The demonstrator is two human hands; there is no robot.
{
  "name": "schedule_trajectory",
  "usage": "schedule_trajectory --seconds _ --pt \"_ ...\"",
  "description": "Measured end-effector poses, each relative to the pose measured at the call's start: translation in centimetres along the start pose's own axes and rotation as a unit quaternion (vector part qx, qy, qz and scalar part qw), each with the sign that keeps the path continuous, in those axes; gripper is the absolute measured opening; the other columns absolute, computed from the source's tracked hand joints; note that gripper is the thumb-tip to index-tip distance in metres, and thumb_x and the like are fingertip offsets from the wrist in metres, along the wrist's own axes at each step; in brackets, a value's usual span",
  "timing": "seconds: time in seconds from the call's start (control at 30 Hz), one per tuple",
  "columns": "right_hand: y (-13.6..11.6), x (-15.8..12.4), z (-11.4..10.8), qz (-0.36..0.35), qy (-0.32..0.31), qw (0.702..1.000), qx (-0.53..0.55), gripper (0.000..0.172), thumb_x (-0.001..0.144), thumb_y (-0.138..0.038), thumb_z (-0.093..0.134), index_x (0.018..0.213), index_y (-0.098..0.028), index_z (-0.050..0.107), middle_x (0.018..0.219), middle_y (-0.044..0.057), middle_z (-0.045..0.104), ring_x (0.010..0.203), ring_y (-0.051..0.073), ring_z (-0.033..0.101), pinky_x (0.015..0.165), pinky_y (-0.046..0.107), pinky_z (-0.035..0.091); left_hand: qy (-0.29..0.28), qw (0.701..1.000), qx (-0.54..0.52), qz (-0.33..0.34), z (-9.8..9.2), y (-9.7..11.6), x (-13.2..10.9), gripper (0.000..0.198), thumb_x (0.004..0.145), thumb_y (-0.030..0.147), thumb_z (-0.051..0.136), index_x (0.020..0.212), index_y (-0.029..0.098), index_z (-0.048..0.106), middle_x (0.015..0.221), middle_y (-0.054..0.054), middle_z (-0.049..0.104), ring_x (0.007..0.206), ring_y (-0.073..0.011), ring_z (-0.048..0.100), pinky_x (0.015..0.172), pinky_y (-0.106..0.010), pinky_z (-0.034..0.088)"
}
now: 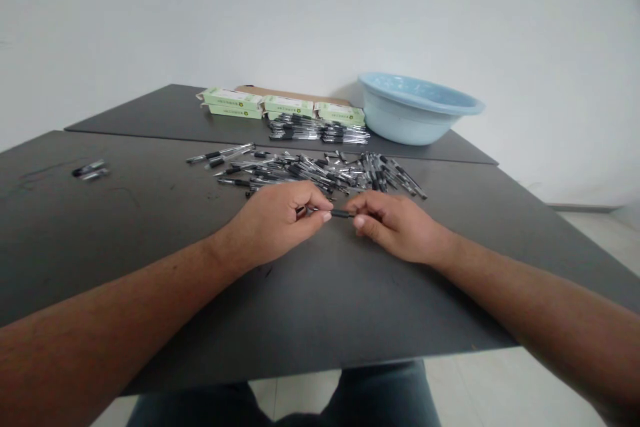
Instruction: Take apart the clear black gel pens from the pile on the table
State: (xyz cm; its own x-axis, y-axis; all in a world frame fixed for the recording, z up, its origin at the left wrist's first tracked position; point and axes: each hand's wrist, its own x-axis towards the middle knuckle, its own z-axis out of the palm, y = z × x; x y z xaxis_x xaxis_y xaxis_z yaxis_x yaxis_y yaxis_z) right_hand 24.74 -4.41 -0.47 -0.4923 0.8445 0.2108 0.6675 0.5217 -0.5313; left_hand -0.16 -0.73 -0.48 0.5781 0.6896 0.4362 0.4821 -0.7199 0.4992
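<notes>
Just above the dark table (310,307), a pen (341,213) with a black grip lies crosswise between my hands. My left hand (285,217) pinches it between thumb and fingertips, and part of the pen is hidden in that hand. At its other end, my right hand (397,220) closes thumb and fingers on the pen's tip end. Right behind my hands spreads a loose heap of clear pens (310,170) with black grips, lying in many directions.
Stacked pens (320,130) lie before green-and-white boxes (233,101) at the back. A light blue basin (413,117) stands back right. Small clear and black pen parts (91,170) sit far left. A white wall (280,13) rises behind the table.
</notes>
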Motion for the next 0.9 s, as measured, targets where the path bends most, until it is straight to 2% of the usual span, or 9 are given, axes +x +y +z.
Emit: schedule_trajectory --seconds 0.07,0.2,0.33,0.4,0.47,0.6,0.73,0.83,0.9 --pt "0.06 0.07 0.04 -0.006 0.008 1.000 -0.014 0.013 0.096 -0.031 0.058 0.103 -0.020 0.062 0.083 0.000 0.070 0.073 0.013 0.064 0.068 0.024 0.045 0.005 1.000 0.003 -0.001 0.00 -0.03 -0.01 0.012 0.086 0.026 0.066 0.094 0.021 0.074 0.077 0.004 0.071 0.068 -0.0117 0.065 0.067 -0.024 0.047" --pt "0.14 0.13 0.11 0.002 -0.030 1.000 -0.001 0.019 0.102 -0.032 0.047 0.098 -0.020 0.062 0.075 -0.001 0.070 0.068 0.012 0.064 0.069 0.025 0.046 0.004 1.000 -0.002 0.006 0.02 -0.14 -0.03 0.012 0.085 0.025 0.066 0.094 0.022 0.074 0.078 0.004 0.071 0.069 -0.0112 0.065 0.067 -0.023 0.047" --pt "0.05 0.07 0.07 -0.001 0.014 1.000 -0.017 0.014 0.094 -0.031 0.061 0.104 -0.020 0.062 0.085 0.001 0.071 0.075 0.014 0.065 0.069 0.025 0.045 0.004 1.000 0.002 0.002 -0.03 -0.12 -0.02 0.011 0.086 0.025 0.066 0.093 0.022 0.074 0.077 0.004 0.071 0.068 -0.0113 0.065 0.066 -0.023 0.047" --pt "-0.03 0.07 -0.01 0.000 -0.010 1.000 -0.012 0.013 0.098 -0.031 0.054 0.097 -0.020 0.062 0.079 0.000 0.071 0.071 0.013 0.064 0.069 0.025 0.045 0.001 1.000 0.001 0.005 -0.07 -0.04 -0.02 0.011 0.086 0.025 0.066 0.093 0.022 0.073 0.077 0.004 0.071 0.069 -0.0115 0.065 0.068 -0.023 0.047" --pt "-0.08 0.07 -0.06 0.002 -0.037 0.999 0.007 0.021 0.102 -0.031 0.046 0.097 -0.020 0.062 0.075 -0.001 0.070 0.067 0.012 0.063 0.069 0.025 0.045 -0.006 1.000 0.000 0.005 -0.13 0.06 -0.01 0.011 0.086 0.025 0.066 0.093 0.022 0.073 0.078 0.004 0.072 0.069 -0.0119 0.065 0.069 -0.023 0.048" --pt "-0.07 0.08 -0.07 -0.006 -0.002 1.000 -0.001 0.014 0.096 -0.032 0.058 0.103 -0.020 0.061 0.084 0.001 0.071 0.074 0.014 0.064 0.068 0.026 0.045 -0.007 1.000 0.007 -0.009 -0.16 0.20 -0.02 0.014 0.087 0.028 0.064 0.095 0.022 0.074 0.077 0.003 0.072 0.070 -0.0133 0.066 0.069 -0.024 0.049" --pt "-0.07 0.08 -0.09 0.008 -0.046 0.999 0.015 0.023 0.103 -0.033 0.045 0.095 -0.020 0.062 0.076 0.000 0.070 0.067 0.013 0.063 0.067 0.026 0.045 -0.012 1.000 0.002 -0.005 -0.13 0.18 -0.04 0.015 0.087 0.028 0.064 0.096 0.022 0.074 0.078 0.002 0.072 0.070 -0.0135 0.066 0.068 -0.024 0.049" --pt "-0.07 0.05 -0.12 0.008 -0.019 1.000 0.016 0.017 0.098 -0.034 0.055 0.102 -0.019 0.062 0.081 0.001 0.070 0.071 0.013 0.063 0.067 0.025 0.045 -0.014 1.000 0.003 -0.008 -0.14 0.14 -0.03 0.014 0.087 0.028 0.064 0.095 0.022 0.074 0.078 0.002 0.072 0.069 -0.0134 0.065 0.068 -0.024 0.048" --pt "-0.03 0.04 -0.13 0.004 -0.017 1.000 0.005 0.015 0.097 -0.033 0.056 0.099 -0.019 0.062 0.080 0.001 0.070 0.071 0.013 0.064 0.068 0.025 0.045 -0.012 1.000 0.005 -0.009 -0.14 0.13 -0.03 0.014 0.087 0.028 0.064 0.095 0.022 0.073 0.078 0.003 0.072 0.070 -0.0135 0.065 0.068 -0.025 0.048"
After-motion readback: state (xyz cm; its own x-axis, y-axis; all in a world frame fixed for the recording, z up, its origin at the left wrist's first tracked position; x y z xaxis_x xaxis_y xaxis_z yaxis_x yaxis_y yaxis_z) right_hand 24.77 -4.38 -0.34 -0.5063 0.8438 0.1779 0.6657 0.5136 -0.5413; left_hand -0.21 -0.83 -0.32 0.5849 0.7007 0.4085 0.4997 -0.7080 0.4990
